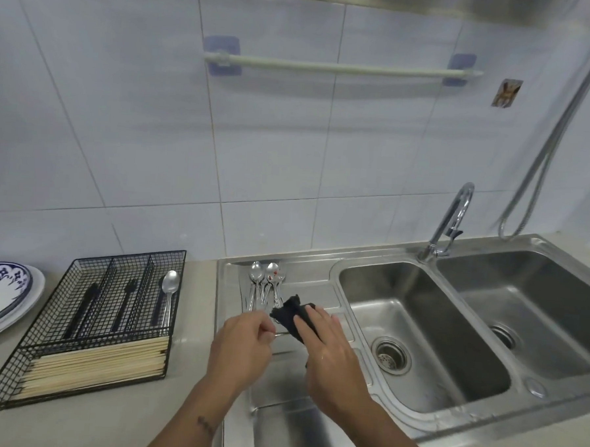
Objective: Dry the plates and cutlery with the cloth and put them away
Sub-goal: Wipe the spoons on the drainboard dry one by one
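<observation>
Was drying spoon (274,332): left hand (243,343) pinched handle, right hand (325,341) gripped cloth (290,313) round it. Next: tray (86,328) at 9 o'clock; more spoons (265,283) at 12.

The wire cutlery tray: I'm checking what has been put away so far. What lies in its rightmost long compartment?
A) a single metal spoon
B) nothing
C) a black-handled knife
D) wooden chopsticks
A: a single metal spoon lies bowl-up in the rightmost long compartment of the wire cutlery tray; the chopsticks fill the front section.
</observation>
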`<state>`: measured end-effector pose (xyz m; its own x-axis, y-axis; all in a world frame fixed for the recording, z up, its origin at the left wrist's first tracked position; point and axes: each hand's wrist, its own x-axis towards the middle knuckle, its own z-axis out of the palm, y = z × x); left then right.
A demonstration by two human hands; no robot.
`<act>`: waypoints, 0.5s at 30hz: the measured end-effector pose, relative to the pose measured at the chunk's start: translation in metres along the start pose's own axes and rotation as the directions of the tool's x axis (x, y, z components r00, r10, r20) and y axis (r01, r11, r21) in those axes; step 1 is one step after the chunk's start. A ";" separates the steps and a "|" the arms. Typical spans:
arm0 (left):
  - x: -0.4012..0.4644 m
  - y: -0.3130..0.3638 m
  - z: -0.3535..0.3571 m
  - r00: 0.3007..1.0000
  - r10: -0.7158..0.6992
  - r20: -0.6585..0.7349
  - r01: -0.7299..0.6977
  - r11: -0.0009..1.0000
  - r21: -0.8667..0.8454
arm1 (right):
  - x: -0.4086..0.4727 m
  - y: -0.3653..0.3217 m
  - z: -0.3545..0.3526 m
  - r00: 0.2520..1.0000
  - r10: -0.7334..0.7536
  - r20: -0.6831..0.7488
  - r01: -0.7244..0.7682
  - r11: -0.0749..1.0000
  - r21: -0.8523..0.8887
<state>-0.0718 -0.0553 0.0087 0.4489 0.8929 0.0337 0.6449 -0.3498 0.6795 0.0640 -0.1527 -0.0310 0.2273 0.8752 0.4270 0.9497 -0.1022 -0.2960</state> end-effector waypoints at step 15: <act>0.019 -0.009 -0.002 0.933 -0.290 0.214 0.348 0.879 -0.325 | -0.002 0.012 0.017 0.995 0.065 0.072 -0.067 0.997 0.034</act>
<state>-0.0703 -0.0343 0.0052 0.3643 0.8737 -0.3225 0.5221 0.0952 0.8476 0.0716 -0.1478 -0.0501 0.2723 0.8983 0.3448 0.9244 -0.1448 -0.3530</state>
